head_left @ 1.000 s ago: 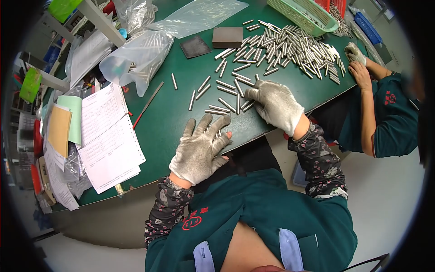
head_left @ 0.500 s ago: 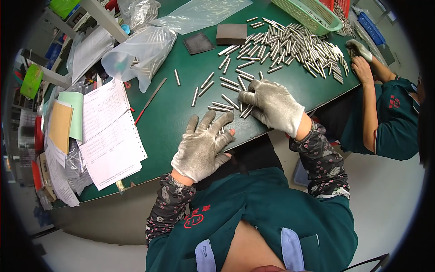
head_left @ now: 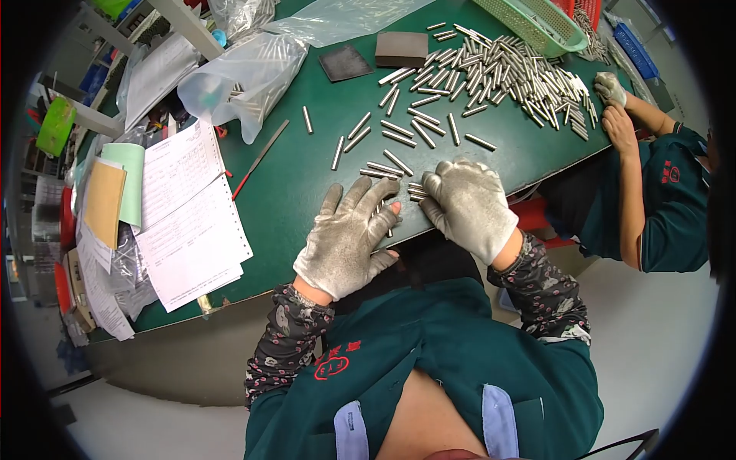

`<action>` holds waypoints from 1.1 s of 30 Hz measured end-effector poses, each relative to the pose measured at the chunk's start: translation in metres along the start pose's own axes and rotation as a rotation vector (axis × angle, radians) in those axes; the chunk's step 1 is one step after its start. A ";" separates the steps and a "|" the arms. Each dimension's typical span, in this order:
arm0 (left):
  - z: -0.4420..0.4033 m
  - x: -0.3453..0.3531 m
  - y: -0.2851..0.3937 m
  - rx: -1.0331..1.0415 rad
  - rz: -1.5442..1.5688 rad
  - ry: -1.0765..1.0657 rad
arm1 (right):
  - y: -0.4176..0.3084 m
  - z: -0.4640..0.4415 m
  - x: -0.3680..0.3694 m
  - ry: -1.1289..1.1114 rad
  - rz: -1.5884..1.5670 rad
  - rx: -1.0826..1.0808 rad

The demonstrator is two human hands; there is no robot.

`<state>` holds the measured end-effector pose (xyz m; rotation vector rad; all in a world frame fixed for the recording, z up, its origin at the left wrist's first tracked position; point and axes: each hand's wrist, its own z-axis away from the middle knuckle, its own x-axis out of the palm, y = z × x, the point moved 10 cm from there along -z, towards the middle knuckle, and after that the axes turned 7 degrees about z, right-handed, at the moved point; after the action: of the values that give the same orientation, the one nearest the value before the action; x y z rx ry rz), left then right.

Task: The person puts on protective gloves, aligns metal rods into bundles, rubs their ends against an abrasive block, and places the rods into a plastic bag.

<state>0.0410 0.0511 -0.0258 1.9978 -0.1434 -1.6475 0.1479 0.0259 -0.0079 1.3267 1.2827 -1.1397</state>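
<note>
Several short metal pins lie loose on the green table in front of my hands. My left hand, in a grey-stained white glove with bare fingertips, rests with its fingers spread at the table's near edge. Pins show between its index finger and thumb, partly covered by it. My right hand, gloved too, is curled palm down with a few metal pins poking out by its thumb side; its palm is hidden. Farther off spreads a big heap of the same pins.
Beyond the loose pins are a dark block and a black pad. A plastic bag of pins, a red-handled file and papers lie leftward. Right are a green basket and a co-worker's hands.
My right hand has drawn back toward the table edge, exposing pins that it partly covered. My left hand has shifted slightly, staying spread. The whole view has moved a little.
</note>
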 end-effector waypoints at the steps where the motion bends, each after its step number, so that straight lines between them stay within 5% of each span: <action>1: 0.000 -0.001 0.000 0.003 0.011 0.009 | -0.004 0.000 0.002 -0.034 0.075 -0.009; 8: 0.001 0.000 0.001 -0.002 -0.068 0.008 | -0.010 -0.007 0.014 -0.072 0.139 -0.045; 12: 0.001 -0.002 0.000 0.001 -0.026 0.038 | 0.029 -0.006 -0.021 0.245 -0.335 0.104; 15: -0.001 -0.006 0.008 -0.008 -0.084 0.054 | 0.055 -0.003 -0.026 0.292 -0.412 0.190; 18: -0.012 -0.010 0.023 0.011 -0.141 0.162 | 0.047 -0.005 -0.022 0.362 -0.446 -0.001; 22: -0.036 -0.006 0.017 -0.018 -0.192 0.220 | 0.011 -0.004 -0.005 0.186 -0.360 -0.323; 26: -0.039 -0.013 0.015 0.009 -0.120 0.308 | 0.011 0.006 -0.011 0.158 -0.563 -0.313; 33: 0.008 -0.048 -0.028 -0.240 0.084 0.421 | -0.014 0.014 -0.007 0.197 -0.586 -0.319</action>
<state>0.0141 0.0920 0.0026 2.0674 0.1183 -1.1030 0.1335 0.0117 -0.0032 0.8587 1.9899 -1.1375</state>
